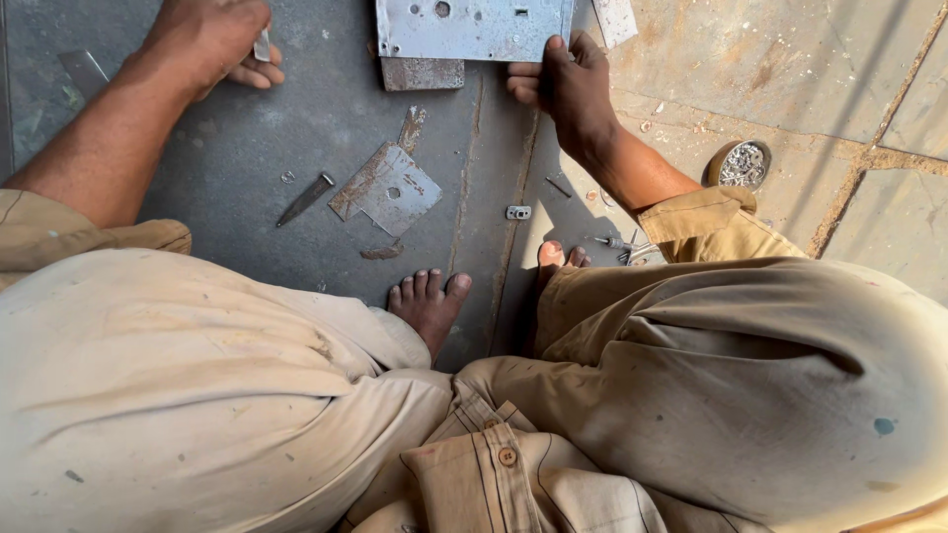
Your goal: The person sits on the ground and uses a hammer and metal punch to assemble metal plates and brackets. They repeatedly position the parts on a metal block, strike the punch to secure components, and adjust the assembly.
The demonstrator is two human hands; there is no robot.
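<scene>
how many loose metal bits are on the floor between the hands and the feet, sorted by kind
flat metal plates: 2, the large one under the right hand, a smaller rusty one
pointed punch: 1
small metal block: 1
total: 4

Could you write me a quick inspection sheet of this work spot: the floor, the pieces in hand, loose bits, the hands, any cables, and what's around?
Surface: dark grey metal sheet on the floor, scuffed and dusty.
Job's things: pale metal plate with holes, gripped at its lower right corner by the right hand; a rusty tab juts from its lower edge.
Clutter: rusty flat plate, pointed punch, small metal block, scattered chips.
Hands: left hand rests on the sheet, holding a small metal piece; what it is cannot be told.
Cables: nothing seen.
Surroundings: stone paving, round tin of small metal bits, the person's bare feet.
</scene>
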